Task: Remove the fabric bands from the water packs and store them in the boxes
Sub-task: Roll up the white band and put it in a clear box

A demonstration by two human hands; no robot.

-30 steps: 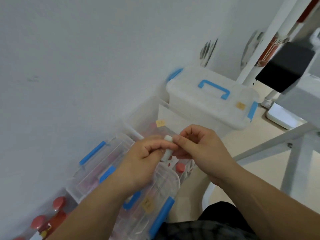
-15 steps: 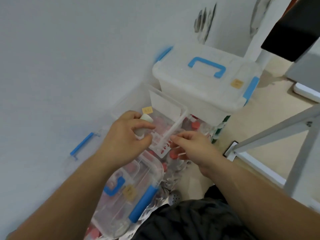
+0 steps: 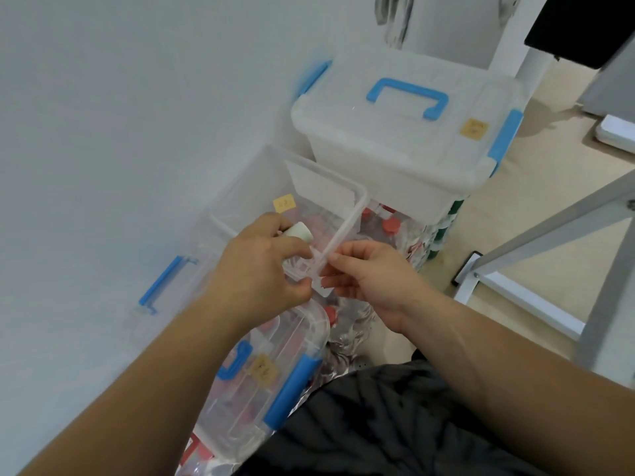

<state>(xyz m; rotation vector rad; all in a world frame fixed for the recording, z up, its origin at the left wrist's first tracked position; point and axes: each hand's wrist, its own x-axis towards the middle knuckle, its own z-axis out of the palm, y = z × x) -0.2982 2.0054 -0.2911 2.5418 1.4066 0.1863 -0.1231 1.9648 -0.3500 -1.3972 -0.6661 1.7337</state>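
My left hand (image 3: 261, 269) is closed around a small white rolled fabric band (image 3: 299, 231) and hovers over the near end of an open clear box (image 3: 357, 195). My right hand (image 3: 372, 281) is just to its right, fingertips pinching a clear plastic piece (image 3: 321, 288) at that box's near corner. Whether this piece is a water pack or part of the box is unclear. Red-capped water packs (image 3: 390, 225) lie on the floor beside the open box, and more red shows through its wall.
A closed white box with a blue handle (image 3: 409, 97) stands behind. A closed clear box with blue latches (image 3: 292, 383) sits nearest me. A lid with a blue handle (image 3: 165, 283) leans against the wall. Grey metal frame legs (image 3: 536, 235) stand at right.
Both hands have come down from in front of me to the open box's near corner. The left hand brought the white band with it, and the view has tilted downward.
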